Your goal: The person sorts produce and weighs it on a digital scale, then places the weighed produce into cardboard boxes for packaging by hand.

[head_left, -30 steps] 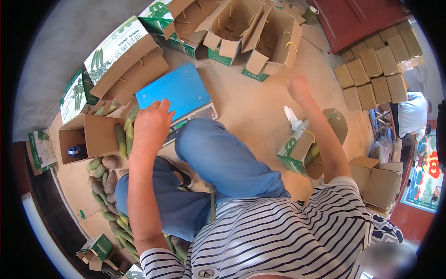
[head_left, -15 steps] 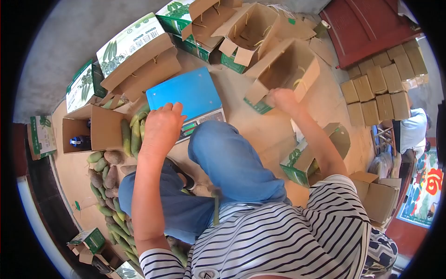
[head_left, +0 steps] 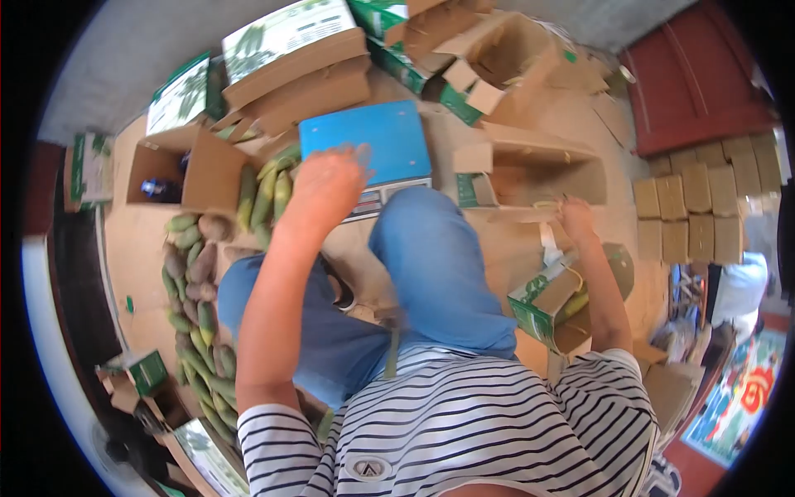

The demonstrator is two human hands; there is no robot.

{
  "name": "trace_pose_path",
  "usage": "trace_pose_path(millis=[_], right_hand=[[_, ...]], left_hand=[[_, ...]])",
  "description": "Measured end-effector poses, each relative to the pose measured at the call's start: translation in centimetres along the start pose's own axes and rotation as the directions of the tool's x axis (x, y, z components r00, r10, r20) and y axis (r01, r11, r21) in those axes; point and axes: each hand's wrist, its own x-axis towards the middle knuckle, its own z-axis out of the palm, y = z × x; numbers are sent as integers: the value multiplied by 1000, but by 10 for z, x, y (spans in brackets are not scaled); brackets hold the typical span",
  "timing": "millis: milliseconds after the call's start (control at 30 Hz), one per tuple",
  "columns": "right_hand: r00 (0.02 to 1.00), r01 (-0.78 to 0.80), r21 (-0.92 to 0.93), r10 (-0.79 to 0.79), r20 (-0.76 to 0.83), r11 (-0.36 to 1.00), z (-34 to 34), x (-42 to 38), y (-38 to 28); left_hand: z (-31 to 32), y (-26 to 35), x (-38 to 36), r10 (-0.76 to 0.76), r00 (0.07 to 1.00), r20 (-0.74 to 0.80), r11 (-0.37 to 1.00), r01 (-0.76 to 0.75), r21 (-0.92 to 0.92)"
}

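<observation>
Here, an open brown cardboard carton with a green printed end [head_left: 526, 172] is lying on the tan floor [head_left: 489, 269], its near edge meeting the right hand [head_left: 577, 217]; blur is hiding whether those fingers are gripping. The left hand [head_left: 331, 184], also blurring, is hovering over the flat blue-topped scale [head_left: 385, 137], fingers loosely open. The denim-covered knee [head_left: 422, 228] is covering part of the scale's display. The right forearm [head_left: 606, 294] is partly hiding a small green-and-white carton [head_left: 534, 308]. Bare floor is running between knee and small carton.
</observation>
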Motion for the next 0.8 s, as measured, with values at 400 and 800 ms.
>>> trace_pose_path(millis=[400, 800], right_hand=[[952, 299, 338, -258, -161, 892, -135, -19, -95], [632, 767, 161, -689, -354, 621, -172, 116, -270]], left_hand=[[-21, -9, -4, -195, 940, -279, 981, 184, -67], [-34, -3, 16, -309, 587, -749, 917, -25, -398]])
